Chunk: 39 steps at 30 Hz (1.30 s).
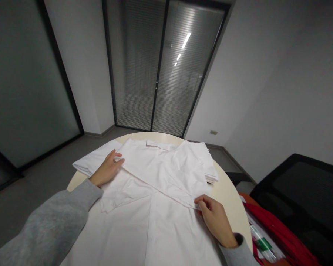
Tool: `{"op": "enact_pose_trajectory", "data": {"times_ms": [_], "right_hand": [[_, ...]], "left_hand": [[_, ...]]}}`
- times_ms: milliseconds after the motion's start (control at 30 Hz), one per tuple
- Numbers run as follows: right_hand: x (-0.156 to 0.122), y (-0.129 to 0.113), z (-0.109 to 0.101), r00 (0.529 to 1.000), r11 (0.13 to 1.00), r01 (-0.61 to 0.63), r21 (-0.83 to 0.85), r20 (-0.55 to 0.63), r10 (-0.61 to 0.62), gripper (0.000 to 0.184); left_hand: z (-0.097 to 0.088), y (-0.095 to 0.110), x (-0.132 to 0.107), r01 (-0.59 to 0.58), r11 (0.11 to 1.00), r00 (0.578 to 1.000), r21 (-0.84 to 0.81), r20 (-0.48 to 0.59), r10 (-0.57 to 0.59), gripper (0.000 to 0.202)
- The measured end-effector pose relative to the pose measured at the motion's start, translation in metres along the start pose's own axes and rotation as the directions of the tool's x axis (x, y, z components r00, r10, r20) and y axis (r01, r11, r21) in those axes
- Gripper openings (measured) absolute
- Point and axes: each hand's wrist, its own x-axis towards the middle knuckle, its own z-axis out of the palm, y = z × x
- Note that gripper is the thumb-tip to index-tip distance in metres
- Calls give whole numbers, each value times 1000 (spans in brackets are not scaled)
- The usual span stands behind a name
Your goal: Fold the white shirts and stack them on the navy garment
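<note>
Now we fold the sleeve across the white shirt: left hand spread flat mid-left, right hand pinching the sleeve end lower right; smoothing seems due.

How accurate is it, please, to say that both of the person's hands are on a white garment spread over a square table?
Not quite: the head view shows that the table is round, not square. The rest holds: the left hand and the right hand are both on the white garment spread over it.
</note>
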Motion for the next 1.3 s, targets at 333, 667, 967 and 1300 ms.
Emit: {"op": "enact_pose_trajectory", "data": {"times_ms": [333, 667, 967, 1300], "right_hand": [[7, 12, 6, 999, 988, 12, -155, 49, -4, 32], [2, 2, 3, 1000, 977, 17, -212, 19, -13, 33], [0, -1, 2, 1000, 983, 21, -182, 22, -17, 32], [4, 18, 2, 997, 998, -17, -54, 72, 20, 35]], "left_hand": [[-54, -7, -121, -691, 440, 685, 573, 713, 150, 58], [-54, -19, -117, -606, 425, 772, 672, 626, 112, 53], [-53, -12, -117, -576, 445, 789, 686, 609, 81, 48], [-59, -35, -117, -564, 469, 822, 680, 513, 245, 41]]}}
